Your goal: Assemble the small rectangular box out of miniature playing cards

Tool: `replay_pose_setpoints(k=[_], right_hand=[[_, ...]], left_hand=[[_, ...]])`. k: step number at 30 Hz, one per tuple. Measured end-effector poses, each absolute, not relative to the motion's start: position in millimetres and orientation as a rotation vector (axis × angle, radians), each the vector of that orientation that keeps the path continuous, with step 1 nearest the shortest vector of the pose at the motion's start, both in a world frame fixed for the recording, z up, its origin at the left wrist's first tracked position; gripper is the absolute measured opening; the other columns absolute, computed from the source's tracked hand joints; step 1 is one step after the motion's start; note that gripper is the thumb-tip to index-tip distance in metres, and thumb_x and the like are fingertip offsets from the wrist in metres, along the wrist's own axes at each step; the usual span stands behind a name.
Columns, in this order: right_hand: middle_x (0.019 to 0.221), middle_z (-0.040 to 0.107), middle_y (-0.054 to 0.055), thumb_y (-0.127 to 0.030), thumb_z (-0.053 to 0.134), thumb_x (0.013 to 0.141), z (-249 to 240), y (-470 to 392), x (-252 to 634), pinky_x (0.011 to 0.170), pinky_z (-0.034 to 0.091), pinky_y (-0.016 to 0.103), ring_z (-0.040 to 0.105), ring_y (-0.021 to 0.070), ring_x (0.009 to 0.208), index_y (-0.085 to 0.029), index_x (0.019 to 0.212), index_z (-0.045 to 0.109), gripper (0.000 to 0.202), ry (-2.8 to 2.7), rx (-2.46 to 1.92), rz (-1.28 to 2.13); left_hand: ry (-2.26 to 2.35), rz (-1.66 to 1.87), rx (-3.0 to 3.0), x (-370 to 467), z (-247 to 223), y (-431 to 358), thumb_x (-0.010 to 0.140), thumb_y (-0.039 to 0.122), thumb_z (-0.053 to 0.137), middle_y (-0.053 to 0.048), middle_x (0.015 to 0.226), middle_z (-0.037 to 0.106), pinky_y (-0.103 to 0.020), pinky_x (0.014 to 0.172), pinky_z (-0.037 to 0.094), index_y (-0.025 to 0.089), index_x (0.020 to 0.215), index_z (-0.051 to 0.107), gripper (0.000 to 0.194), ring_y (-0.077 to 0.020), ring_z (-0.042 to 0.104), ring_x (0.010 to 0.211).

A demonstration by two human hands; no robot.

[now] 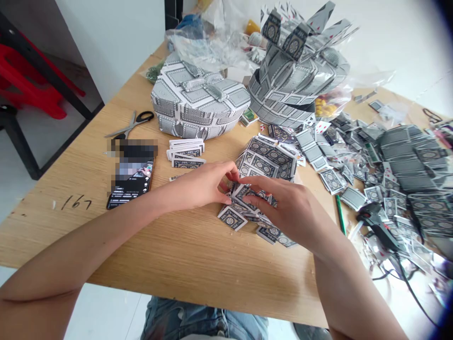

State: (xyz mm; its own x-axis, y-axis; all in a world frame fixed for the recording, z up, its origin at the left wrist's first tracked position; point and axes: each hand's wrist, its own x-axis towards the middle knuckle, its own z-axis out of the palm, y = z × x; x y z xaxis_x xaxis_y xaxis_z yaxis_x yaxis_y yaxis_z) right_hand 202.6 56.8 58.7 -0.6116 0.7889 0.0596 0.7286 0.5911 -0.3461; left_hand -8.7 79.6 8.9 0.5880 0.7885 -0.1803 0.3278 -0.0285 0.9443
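A small box woven from folded playing cards [262,163] rests on the wooden table in front of me, its near side made of loose card flaps that spread outward. My left hand [221,184] pinches the box's left edge between thumb and fingers. From the other side, my right hand [283,203] grips the near wall, its fingertips close to the left ones. Part of the wall is hidden under my hands. One loose-looking card flap [232,218] juts toward me. To the left stands a row of folded cards [186,153].
Behind are a lidded card-woven box [201,101] and a taller card basket [297,80]. Scissors [130,125] and a phone [130,182] lie left. At right are scattered cards [332,182], a green pencil [340,215] and a corded glue gun [380,226].
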Motion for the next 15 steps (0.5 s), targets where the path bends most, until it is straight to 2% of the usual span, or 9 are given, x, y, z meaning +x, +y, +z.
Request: replay_pose_setpoints(k=[7, 11, 15], right_hand=[[0.077, 0.073, 0.0, -0.03, 0.058, 0.092, 69.3, 64.3, 203.2, 0.055, 0.044, 0.026, 0.064, 0.0134, 0.057, -0.022, 0.116, 0.063, 0.025, -2.73, -1.283, 0.453], [0.07, 0.069, 0.001, -0.029, 0.055, 0.094, 65.1, 61.8, 201.9, 0.054, 0.039, 0.027, 0.063, 0.016, 0.06, -0.021, 0.109, 0.064, 0.019, -2.811, -1.239, 0.313], [0.066, 0.065, 0.0, -0.027, 0.052, 0.096, 58.2, 57.2, 202.9, 0.053, 0.034, 0.026, 0.061, 0.0152, 0.059, -0.019, 0.107, 0.061, 0.016, -2.83, -1.218, 0.27]], left_hand=[[0.985, 0.493, 1.65, -7.3, 9.9, 78.2, 0.071, 0.018, 0.074, 0.002, 0.098, 0.069, -0.03, 0.077, 0.05, 0.024, 0.098, 0.054, 0.035, -0.0153, 0.066, 0.084], [0.995, 0.479, 1.615, -7.0, 8.2, 79.0, 0.07, 0.019, 0.074, 0.001, 0.093, 0.069, -0.03, 0.073, 0.05, 0.023, 0.098, 0.052, 0.036, -0.0158, 0.066, 0.079], [0.992, 0.478, 1.637, -7.8, 12.5, 79.2, 0.071, 0.021, 0.074, 0.001, 0.098, 0.068, -0.03, 0.072, 0.05, 0.024, 0.101, 0.05, 0.038, -0.0162, 0.066, 0.08]])
